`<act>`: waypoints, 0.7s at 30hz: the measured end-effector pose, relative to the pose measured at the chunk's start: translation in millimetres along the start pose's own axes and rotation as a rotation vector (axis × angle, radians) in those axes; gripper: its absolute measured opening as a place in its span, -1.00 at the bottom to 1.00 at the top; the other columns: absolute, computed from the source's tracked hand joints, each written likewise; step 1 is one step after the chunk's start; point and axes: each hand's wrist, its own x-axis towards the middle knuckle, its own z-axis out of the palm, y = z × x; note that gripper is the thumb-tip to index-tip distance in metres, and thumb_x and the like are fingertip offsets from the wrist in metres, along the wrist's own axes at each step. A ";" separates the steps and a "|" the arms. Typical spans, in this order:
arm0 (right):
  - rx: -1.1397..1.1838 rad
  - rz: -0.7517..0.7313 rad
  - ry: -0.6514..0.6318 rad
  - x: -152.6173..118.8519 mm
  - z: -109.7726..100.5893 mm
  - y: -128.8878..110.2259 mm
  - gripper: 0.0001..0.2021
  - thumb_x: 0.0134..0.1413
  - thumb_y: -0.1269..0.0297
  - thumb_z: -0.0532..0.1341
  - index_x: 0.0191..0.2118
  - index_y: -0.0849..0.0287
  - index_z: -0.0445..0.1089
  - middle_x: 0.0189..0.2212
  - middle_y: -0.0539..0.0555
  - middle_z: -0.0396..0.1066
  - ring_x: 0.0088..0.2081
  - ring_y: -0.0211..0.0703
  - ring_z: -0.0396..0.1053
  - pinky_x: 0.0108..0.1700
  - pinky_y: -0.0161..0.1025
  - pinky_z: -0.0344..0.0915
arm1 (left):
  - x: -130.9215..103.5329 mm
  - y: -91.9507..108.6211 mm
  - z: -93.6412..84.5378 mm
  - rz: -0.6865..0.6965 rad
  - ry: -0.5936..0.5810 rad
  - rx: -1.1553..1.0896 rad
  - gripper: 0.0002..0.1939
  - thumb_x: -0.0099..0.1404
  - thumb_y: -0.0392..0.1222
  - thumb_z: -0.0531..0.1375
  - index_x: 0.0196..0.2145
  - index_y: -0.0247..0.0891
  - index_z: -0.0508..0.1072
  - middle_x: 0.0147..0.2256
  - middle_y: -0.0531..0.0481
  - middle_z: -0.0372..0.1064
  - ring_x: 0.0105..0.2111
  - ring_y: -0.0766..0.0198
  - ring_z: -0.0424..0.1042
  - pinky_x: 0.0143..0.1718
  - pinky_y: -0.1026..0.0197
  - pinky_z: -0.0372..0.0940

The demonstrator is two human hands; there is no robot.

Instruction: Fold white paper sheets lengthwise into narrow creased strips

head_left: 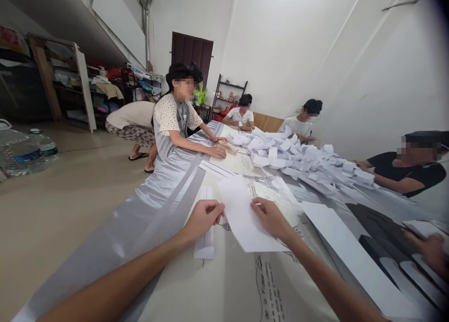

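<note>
Sheet (242,226) of plain white paper, tilted above the near middle of the table (231,294), pinched at its right edge by the right hand (275,219), thumb and fingertips pressed together there. At the left edge, left hand (201,219) with thumb and fingers drawn in; cannot tell whether pinching the paper or just touching it. Below the left hand and partly hidden by it, a folded strip (203,251) with a dark line along it. Just beyond the sheet, to the left, flat white strips (215,169). Farther right, large heap (301,160) of loose white paper pieces. Near right, long white panel (351,256) lying flat. Far left, co-worker (175,120) in grey and dotted cream, hands at a tan piece (228,147). Near right, blurred co-worker's hand (433,254).
</note>
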 end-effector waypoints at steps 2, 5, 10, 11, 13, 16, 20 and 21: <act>-0.023 0.003 -0.025 -0.2 23.5 15.6 -0.59 0.25 -0.02 -0.01 -0.20 0.19 0.44 -0.58 0.02 0.41 -0.49 -0.09 0.32 -0.40 -0.21 0.19 | 0.5 0.4 -5.4 0.085 0.072 0.152 -0.59 0.44 0.02 0.04 -0.47 -0.25 0.42 -0.56 0.07 0.30 -0.52 0.30 0.31 -0.44 0.26 0.21; -0.064 0.000 -0.051 -4.7 38.5 27.5 -0.56 0.28 0.03 -0.02 -0.02 0.19 0.44 -0.50 0.06 0.48 -0.38 0.01 0.39 -0.27 -0.13 0.25 | 0.0 -3.4 -13.6 0.304 0.027 0.505 -0.71 0.47 -0.03 0.05 -0.18 -0.23 0.50 -0.20 -0.08 0.49 -0.13 0.14 0.44 -0.04 0.11 0.30; -0.104 -0.013 -0.108 -9.9 31.6 24.7 -0.55 0.32 0.07 -0.02 0.09 0.22 0.42 -0.45 0.06 0.47 -0.32 0.01 0.40 -0.21 -0.09 0.27 | -4.7 -14.7 -13.0 0.430 -0.240 0.901 -0.64 0.51 -0.03 0.03 0.11 -0.23 0.40 0.17 -0.22 0.32 0.21 0.02 0.26 0.29 -0.17 0.04; -0.098 -0.009 -0.117 -11.5 29.0 23.4 -0.54 0.32 0.06 -0.01 0.12 0.22 0.41 -0.46 0.05 0.45 -0.35 -0.01 0.39 -0.23 -0.10 0.28 | -5.9 -15.6 -11.2 0.417 -0.265 0.933 -0.62 0.51 -0.02 0.02 0.14 -0.23 0.38 0.18 -0.23 0.30 0.22 0.01 0.25 0.29 -0.20 0.03; -0.044 0.006 -0.116 -16.2 23.7 21.1 -0.51 0.32 0.01 0.02 0.17 0.21 0.37 -0.44 0.03 0.44 -0.40 -0.07 0.37 -0.29 -0.13 0.31 | -8.0 -15.4 -7.7 0.397 -0.276 0.975 -0.59 0.51 0.00 0.02 0.18 -0.24 0.35 0.21 -0.25 0.27 0.23 -0.03 0.23 0.28 -0.25 0.02; 0.103 0.055 -0.065 -24.5 14.8 18.2 -0.49 0.28 -0.05 0.09 0.17 0.18 0.37 -0.32 0.07 0.48 -0.38 -0.12 0.38 -0.30 -0.15 0.36 | -10.1 -11.7 -4.0 0.402 -0.290 0.989 -0.59 0.51 0.00 0.02 0.19 -0.24 0.34 0.19 -0.26 0.28 0.23 -0.02 0.23 0.28 -0.24 0.04; 0.235 0.149 -0.063 -30.4 3.1 12.7 -0.54 0.25 -0.06 0.14 0.08 0.15 0.45 -0.18 0.13 0.50 -0.30 -0.11 0.43 -0.24 -0.13 0.42 | -12.2 -7.7 -2.8 0.426 -0.315 0.968 -0.59 0.50 -0.02 0.05 0.20 -0.21 0.34 0.16 -0.24 0.29 0.19 -0.01 0.27 0.28 -0.17 0.07; 0.259 0.157 -0.075 -30.7 0.7 11.0 -0.56 0.25 -0.04 0.15 0.07 0.14 0.46 -0.11 0.14 0.50 -0.26 -0.11 0.44 -0.21 -0.13 0.44 | -12.5 -7.6 -3.0 0.430 -0.320 0.966 -0.58 0.50 -0.02 0.05 0.21 -0.20 0.33 0.16 -0.23 0.28 0.19 -0.01 0.27 0.29 -0.17 0.07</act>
